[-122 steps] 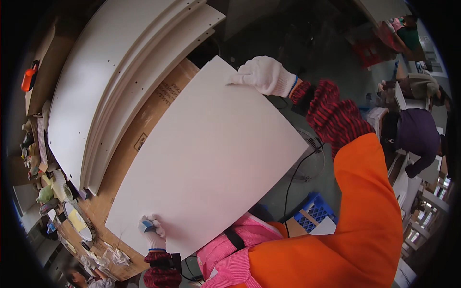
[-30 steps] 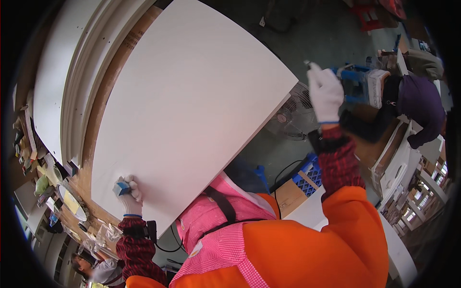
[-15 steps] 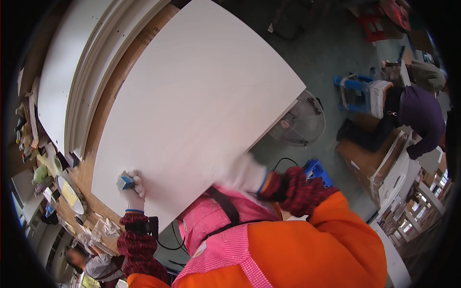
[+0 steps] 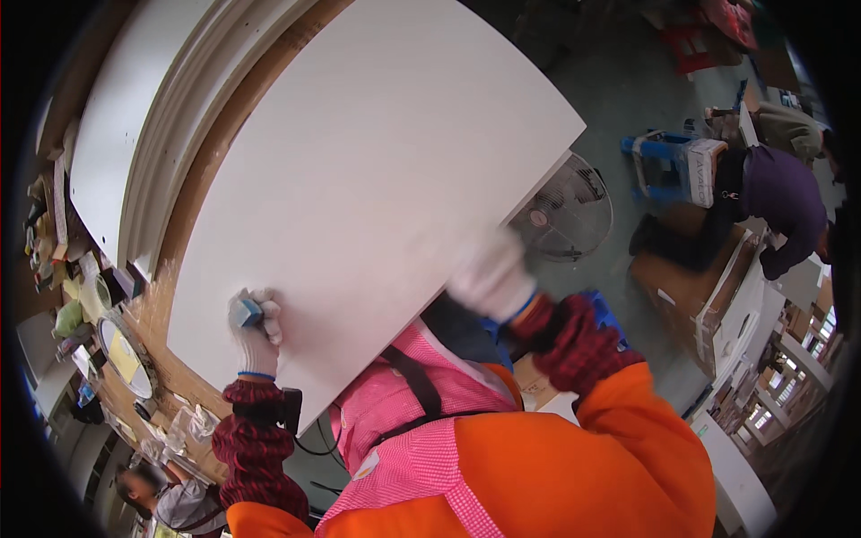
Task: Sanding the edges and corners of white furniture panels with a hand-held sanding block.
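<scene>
A large white panel (image 4: 377,170) lies flat on the workbench (image 4: 193,202). The gloved left hand (image 4: 254,334) grips a small blue sanding block (image 4: 242,311) against the panel near its near-left corner. The gloved right hand (image 4: 489,278) is blurred over the panel's near edge; whether it grasps anything cannot be told. A floor fan (image 4: 565,215) stands just beyond the right edge.

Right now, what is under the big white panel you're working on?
Under the white panel, a brown board shows along its left edge, with stacked white mouldings beyond. A floor fan sits below its right edge. The rest underneath is covered.
</scene>
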`<state>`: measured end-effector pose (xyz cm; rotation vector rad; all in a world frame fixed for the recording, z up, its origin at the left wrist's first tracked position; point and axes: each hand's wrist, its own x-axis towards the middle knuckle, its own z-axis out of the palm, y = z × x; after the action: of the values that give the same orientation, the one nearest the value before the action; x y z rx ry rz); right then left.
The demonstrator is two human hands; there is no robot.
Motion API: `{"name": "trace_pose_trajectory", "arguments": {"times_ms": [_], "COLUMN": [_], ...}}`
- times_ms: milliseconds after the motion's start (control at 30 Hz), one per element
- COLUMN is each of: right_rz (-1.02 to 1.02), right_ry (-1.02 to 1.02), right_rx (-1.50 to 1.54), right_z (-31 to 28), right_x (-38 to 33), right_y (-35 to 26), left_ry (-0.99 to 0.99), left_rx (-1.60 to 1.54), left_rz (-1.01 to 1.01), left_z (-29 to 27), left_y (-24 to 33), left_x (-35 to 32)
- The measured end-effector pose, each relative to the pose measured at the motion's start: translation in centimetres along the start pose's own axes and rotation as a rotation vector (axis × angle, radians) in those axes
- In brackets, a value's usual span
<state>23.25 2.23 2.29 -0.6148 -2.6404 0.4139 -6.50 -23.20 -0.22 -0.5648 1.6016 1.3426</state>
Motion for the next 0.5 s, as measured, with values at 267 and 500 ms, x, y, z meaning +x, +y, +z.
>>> {"name": "trace_pose_trajectory", "arguments": {"times_ms": [267, 500], "right_rz": [0.499, -0.151], "right_ry": [0.103, -0.177], "right_rx": [-0.114, 0.22], "right_z": [0.3, 9.7], "right_x": [-2.2, -9.5], "right_y": [5.7, -24.9], "left_ry": [-0.233, -0.394], "left_rx": [0.08, -0.011], "left_rz": [0.09, 0.173], "left_z": [1.6, -1.4], "left_y": [0.2, -0.4], "left_x": [-0.6, -1.6]}}
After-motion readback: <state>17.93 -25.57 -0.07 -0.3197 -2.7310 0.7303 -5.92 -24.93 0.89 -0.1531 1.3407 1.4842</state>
